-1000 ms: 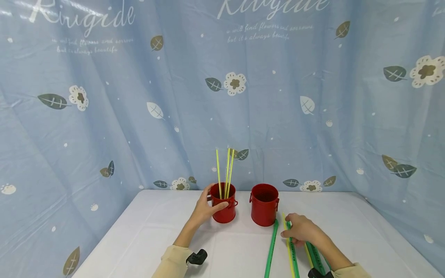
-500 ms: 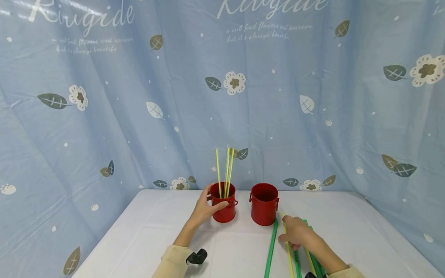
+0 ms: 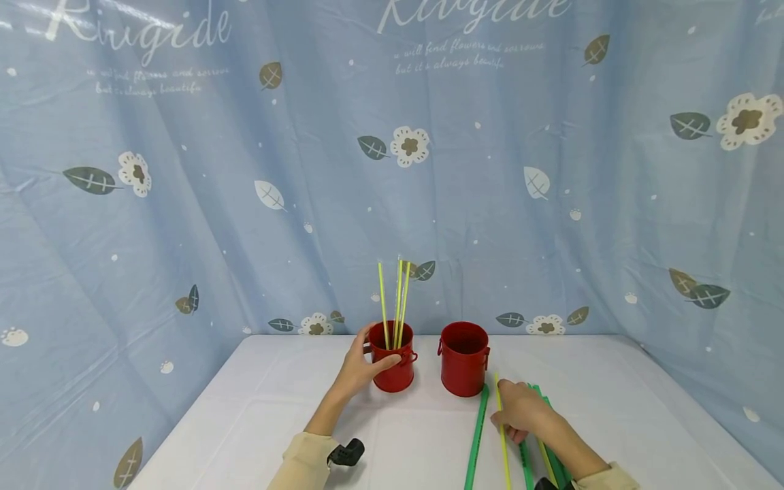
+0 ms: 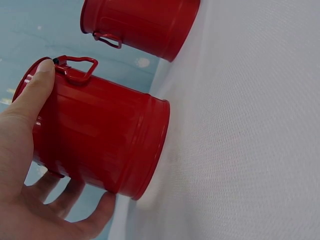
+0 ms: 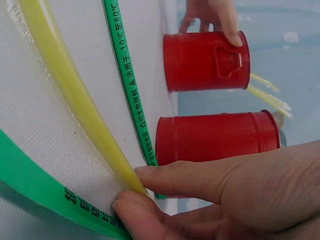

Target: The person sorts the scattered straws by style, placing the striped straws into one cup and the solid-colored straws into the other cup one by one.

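My left hand grips a small red bucket, thumb by its wire handle and fingers round the far side. Several yellow straws stand upright in this bucket. To its right is a second red bucket, with no straws showing above its rim. On the right, my right hand pinches a yellow straw in a clear wrapper between thumb and finger. The straw lies lengthwise close over the cloth. My hand covers part of a green-wrapped straw beside it.
A green straw with printed lettering lies left of my right hand, its far end near the second bucket. More green straws and a yellow straw lie under my right forearm. White cloth covers the table; a blue patterned curtain hangs behind.
My right hand has shifted slightly left off a green straw and taken the yellow one, which has moved a little left. The left hand stays on its bucket.
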